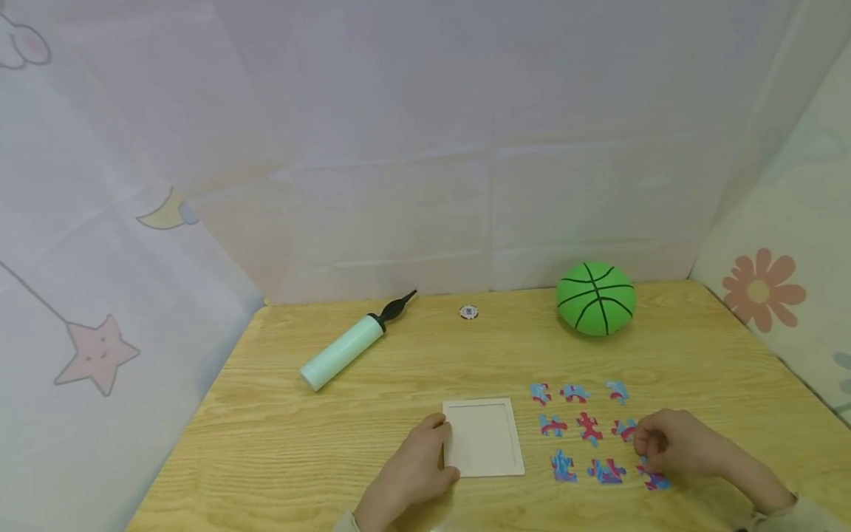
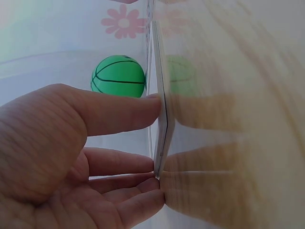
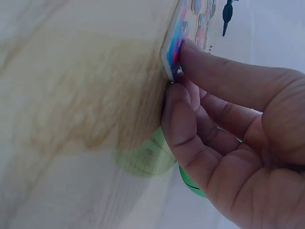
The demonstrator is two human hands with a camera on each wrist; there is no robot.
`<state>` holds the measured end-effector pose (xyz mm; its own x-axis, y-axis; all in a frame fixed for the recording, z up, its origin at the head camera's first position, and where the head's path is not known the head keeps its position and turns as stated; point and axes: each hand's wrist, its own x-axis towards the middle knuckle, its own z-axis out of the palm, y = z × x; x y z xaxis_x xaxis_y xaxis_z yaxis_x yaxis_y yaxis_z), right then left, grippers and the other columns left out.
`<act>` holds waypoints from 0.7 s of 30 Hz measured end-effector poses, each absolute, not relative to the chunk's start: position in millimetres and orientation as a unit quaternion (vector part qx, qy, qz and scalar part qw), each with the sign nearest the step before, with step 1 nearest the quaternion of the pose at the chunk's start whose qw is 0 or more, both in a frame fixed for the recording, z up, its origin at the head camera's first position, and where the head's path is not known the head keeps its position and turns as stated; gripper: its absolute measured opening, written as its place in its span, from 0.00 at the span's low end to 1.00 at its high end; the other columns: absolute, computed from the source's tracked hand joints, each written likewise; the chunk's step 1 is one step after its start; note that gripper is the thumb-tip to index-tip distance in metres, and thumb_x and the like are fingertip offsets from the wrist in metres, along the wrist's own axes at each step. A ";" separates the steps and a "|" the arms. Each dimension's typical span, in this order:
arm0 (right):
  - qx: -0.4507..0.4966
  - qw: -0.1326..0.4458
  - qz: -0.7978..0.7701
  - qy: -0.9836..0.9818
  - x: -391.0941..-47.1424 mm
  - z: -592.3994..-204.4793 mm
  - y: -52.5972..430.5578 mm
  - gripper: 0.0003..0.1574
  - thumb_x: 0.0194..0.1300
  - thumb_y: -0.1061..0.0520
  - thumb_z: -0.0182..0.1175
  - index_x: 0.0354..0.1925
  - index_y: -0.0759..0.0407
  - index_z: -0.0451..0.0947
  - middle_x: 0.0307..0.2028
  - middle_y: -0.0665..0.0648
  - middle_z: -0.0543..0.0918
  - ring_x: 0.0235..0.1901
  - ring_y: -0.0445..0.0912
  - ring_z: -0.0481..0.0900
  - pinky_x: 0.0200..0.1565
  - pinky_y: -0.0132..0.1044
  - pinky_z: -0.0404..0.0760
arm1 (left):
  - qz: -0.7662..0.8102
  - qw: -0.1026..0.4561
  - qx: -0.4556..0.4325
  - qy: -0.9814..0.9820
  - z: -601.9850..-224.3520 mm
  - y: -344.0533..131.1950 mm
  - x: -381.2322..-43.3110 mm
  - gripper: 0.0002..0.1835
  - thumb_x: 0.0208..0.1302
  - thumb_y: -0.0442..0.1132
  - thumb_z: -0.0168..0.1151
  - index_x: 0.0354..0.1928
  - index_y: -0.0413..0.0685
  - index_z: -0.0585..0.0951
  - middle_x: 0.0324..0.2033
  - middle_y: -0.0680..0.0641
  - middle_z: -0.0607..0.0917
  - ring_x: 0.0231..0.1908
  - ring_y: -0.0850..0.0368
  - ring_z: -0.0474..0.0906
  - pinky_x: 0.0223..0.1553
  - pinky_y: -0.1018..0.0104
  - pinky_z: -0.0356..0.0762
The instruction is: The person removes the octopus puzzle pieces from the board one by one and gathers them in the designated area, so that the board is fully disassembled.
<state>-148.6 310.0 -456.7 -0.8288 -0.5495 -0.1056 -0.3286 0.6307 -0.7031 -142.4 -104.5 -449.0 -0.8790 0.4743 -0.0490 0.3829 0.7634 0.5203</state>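
A square white puzzle tray (image 1: pixel 484 440) with a raised rim lies flat on the table. Along its left side rests my left hand (image 1: pixel 414 462); in the left wrist view the thumb and fairly straight fingers touch the tray edge (image 2: pixel 162 133). To the right, several blue, red and purple jigsaw pieces are laid out in rows, among them a red one with eyes (image 1: pixel 589 426). My right hand (image 1: pixel 681 443) pinches the lower right jigsaw piece (image 1: pixel 654 479) at its edge. Seen from the right wrist, the thumb lies on that piece (image 3: pixel 174 50) with fingertips beside it.
A green ball (image 1: pixel 596 299) with black lines sits at the back right. A pale green hand pump (image 1: pixel 346 351) with a black nozzle lies at the back left. Between them is a small round chip (image 1: pixel 468 312). Printed cloth walls surround the wooden table (image 1: pixel 266 443).
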 end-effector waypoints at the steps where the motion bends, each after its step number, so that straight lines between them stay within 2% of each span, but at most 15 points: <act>1: -0.244 0.158 -0.354 0.889 -148.4 -457.4 310.7 0.09 0.51 0.64 0.67 0.28 0.54 0.76 0.23 0.42 0.75 0.23 0.32 0.70 0.23 0.30 0.72 | 0.257 0.091 0.228 0.935 -449.7 -104.3 -142.6 0.31 0.51 0.37 0.71 0.56 0.27 0.74 0.61 0.31 0.70 0.59 0.36 0.70 0.57 0.49 0.73; 7: -0.211 0.154 -0.389 0.883 -147.8 -459.5 314.1 0.05 0.56 0.62 0.67 0.31 0.59 0.78 0.26 0.45 0.78 0.26 0.34 0.73 0.27 0.30 0.75 | 0.246 0.085 0.235 0.936 -453.4 -104.1 -143.0 0.34 0.52 0.38 0.68 0.58 0.25 0.71 0.61 0.31 0.70 0.60 0.37 0.69 0.58 0.49 0.72; 15: -0.155 0.172 -0.450 0.863 -146.5 -457.6 315.6 0.11 0.59 0.61 0.65 0.38 0.68 0.79 0.33 0.54 0.81 0.31 0.37 0.77 0.32 0.31 0.79 | 0.256 0.086 0.241 0.932 -455.2 -103.1 -146.7 0.32 0.56 0.41 0.66 0.58 0.25 0.71 0.60 0.32 0.71 0.59 0.39 0.71 0.57 0.51 0.73; 18: -0.148 0.160 -0.457 0.862 -146.0 -459.2 311.2 0.11 0.63 0.59 0.62 0.40 0.67 0.78 0.34 0.55 0.82 0.31 0.38 0.77 0.33 0.31 0.79 | 0.270 0.085 0.237 0.929 -456.0 -103.0 -148.6 0.30 0.57 0.42 0.66 0.56 0.27 0.73 0.59 0.32 0.72 0.58 0.39 0.71 0.56 0.50 0.74; 21: -0.137 0.121 -0.458 0.870 -144.6 -459.9 300.1 0.13 0.69 0.57 0.57 0.43 0.66 0.78 0.36 0.57 0.82 0.33 0.39 0.79 0.34 0.32 0.81 | 0.287 0.073 0.224 0.929 -457.8 -104.1 -148.3 0.27 0.58 0.42 0.66 0.55 0.29 0.74 0.57 0.32 0.73 0.57 0.38 0.72 0.55 0.47 0.74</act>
<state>-144.6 300.1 -459.9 -0.9332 -0.3489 -0.0854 -0.1270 0.5430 -0.8300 -148.3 -104.1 -457.8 -0.8893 0.4573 -0.0069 0.3739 0.7356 0.5649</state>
